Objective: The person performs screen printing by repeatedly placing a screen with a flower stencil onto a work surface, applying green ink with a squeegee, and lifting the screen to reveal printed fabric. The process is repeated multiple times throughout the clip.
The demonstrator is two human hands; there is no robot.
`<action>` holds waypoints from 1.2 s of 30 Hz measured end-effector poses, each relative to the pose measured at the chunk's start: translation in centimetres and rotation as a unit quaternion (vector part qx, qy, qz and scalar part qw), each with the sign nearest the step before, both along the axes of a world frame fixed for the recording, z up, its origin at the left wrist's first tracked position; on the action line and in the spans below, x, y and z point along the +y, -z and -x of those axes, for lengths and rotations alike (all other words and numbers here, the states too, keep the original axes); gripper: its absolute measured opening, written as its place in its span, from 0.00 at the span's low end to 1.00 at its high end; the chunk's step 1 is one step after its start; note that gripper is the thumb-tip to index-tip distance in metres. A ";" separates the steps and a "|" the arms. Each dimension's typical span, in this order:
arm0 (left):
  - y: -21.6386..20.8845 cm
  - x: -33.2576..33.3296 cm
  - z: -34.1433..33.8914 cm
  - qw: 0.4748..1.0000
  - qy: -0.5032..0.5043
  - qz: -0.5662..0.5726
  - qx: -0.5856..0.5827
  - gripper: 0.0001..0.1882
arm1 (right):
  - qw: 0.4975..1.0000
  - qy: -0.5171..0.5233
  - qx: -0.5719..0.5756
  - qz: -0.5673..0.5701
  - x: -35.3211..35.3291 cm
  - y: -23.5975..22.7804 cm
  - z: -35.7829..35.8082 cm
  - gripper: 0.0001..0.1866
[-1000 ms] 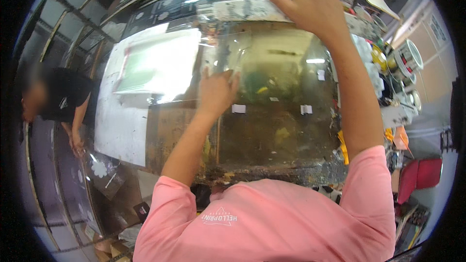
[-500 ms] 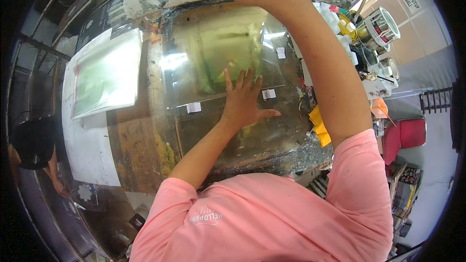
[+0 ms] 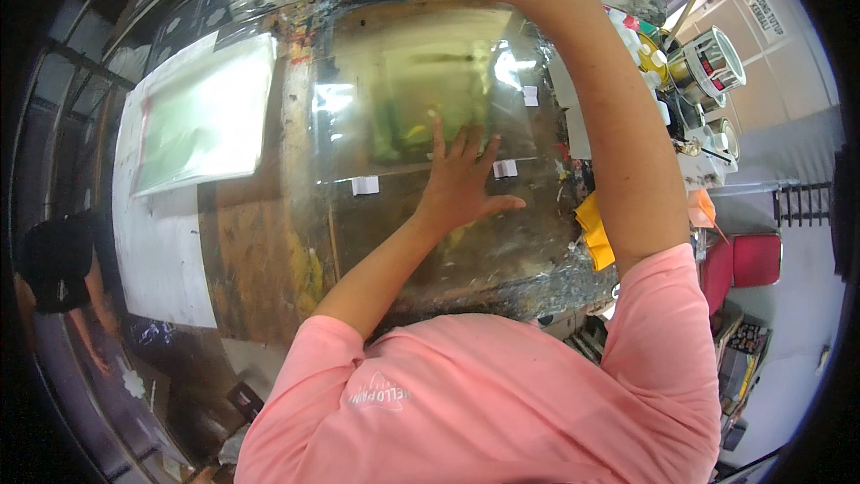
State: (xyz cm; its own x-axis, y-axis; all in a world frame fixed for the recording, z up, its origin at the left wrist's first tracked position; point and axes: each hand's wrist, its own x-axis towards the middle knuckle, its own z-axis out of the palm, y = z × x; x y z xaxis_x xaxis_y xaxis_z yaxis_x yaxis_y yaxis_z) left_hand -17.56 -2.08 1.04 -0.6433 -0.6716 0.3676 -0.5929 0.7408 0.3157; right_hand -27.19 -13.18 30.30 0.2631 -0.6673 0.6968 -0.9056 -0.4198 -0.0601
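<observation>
A thin, clear, glossy sheet (image 3: 408, 94), broadly rectangular, lies spread out on the right-hand part of the stained, dark tabletop (image 3: 260, 242), closer to its far edge than to its near one, with a wide band of the surface showing between the sheet and the near edge. Its near side runs roughly in line with the tabletop's near edge, and its near right corner sits short of the tabletop's right edge. White glare breaks on it toward the left and right sides, while a yellow-green glow fills the middle (whether tint or reflection, I cannot tell).
</observation>
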 end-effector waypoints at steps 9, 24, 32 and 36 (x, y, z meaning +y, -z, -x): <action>-10.5 -3.0 -11.3 0.762 -0.179 -0.228 0.579 0.35 | 0.998 0.052 0.039 -0.003 2.6 4.0 0.0 0.27; 0.6 2.3 -17.0 0.939 -0.334 -0.068 0.040 0.61 | 0.958 -0.044 0.023 -0.282 13.8 23.4 0.0 0.19; 0.2 2.2 -17.2 0.945 -0.318 -0.064 0.046 0.61 | 0.978 -0.037 0.052 -0.199 -0.2 26.5 1.7 0.21; 0.0 2.2 -17.3 0.943 -0.321 -0.071 0.053 0.62 | 0.966 -0.017 0.084 -0.244 -8.4 24.5 2.2 0.25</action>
